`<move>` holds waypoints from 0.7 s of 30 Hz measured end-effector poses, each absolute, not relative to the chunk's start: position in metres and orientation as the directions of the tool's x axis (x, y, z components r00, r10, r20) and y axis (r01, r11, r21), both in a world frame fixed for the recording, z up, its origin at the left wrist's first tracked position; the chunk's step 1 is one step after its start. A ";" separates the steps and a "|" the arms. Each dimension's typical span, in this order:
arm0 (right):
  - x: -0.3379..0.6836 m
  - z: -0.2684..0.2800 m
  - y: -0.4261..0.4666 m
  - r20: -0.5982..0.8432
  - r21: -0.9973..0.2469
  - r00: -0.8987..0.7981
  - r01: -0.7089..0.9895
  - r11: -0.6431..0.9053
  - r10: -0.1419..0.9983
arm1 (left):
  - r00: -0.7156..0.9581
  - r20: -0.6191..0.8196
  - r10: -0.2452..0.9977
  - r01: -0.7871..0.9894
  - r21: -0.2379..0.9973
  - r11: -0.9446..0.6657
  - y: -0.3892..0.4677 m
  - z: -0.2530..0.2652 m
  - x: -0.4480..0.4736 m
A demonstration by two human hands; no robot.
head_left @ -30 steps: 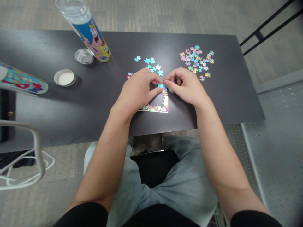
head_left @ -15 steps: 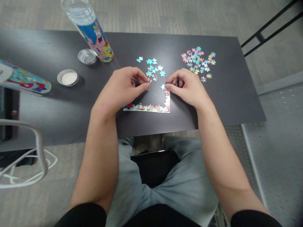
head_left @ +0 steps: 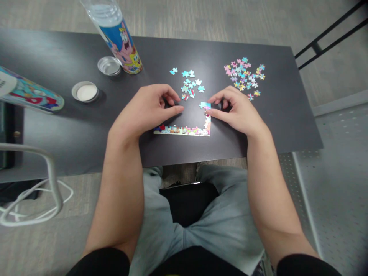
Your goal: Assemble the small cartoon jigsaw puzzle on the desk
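An L-shaped strip of joined jigsaw pieces point(head_left: 186, 131) lies on the dark table, its side column rising at the right to a light-blue piece point(head_left: 204, 105) at the top. My right hand point(head_left: 235, 111) is beside that column, thumb tip touching its outer edge and index fingertip near the blue piece, with a gap between the two. My left hand point(head_left: 152, 107) hovers over the strip's left part, thumb and fingers apart and nothing visible between them. It hides part of the strip's left end. Just beyond its fingertips lies a small group of mostly blue loose pieces point(head_left: 192, 83).
A larger heap of multicoloured pieces point(head_left: 244, 73) lies at the back right. To the left stand a clear cartoon-printed tube point(head_left: 126, 50), a metal lid point(head_left: 109, 66) and a white-lined lid point(head_left: 86, 92). Another printed tube point(head_left: 37, 94) lies at the far left, above a white cable point(head_left: 54, 188).
My right thumb has slid down from the top blue piece to the column's side, and the fingers have parted, uncovering that piece. My left hand's thumb and fingers have spread slightly.
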State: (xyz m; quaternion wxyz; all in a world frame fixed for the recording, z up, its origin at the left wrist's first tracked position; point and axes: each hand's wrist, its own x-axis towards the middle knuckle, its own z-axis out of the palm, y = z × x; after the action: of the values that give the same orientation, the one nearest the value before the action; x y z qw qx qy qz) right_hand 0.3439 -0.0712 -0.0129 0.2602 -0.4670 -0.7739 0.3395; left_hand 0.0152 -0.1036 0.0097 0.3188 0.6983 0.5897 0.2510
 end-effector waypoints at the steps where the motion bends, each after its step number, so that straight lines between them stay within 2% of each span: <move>1: 0.344 -0.013 -0.071 0.090 -0.766 -0.426 0.548 0.336 0.900 | 0.184 -0.025 0.983 0.663 0.741 -0.105 -0.104 0.009 0.014; 10: 0.343 -0.022 -0.072 0.193 -0.767 -0.428 0.496 0.407 0.883 | 0.209 -0.033 0.977 0.663 0.740 -0.116 -0.103 0.010 0.013; 16: 0.343 -0.015 -0.073 0.098 -0.763 -0.429 0.547 0.345 0.898 | 0.207 -0.029 0.978 0.675 0.728 -0.121 -0.102 0.007 0.012; 21: 0.343 -0.016 -0.072 0.105 -0.768 -0.421 0.541 0.343 0.901 | 0.209 -0.025 0.978 0.678 0.724 -0.126 -0.102 0.008 0.012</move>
State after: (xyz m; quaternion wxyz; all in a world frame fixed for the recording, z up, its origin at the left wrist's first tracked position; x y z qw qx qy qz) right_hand 0.3430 -0.0722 -0.0158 0.2692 -0.4659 -0.7738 0.3342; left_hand 0.0120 -0.1019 0.0080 0.3137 0.7114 0.5818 0.2388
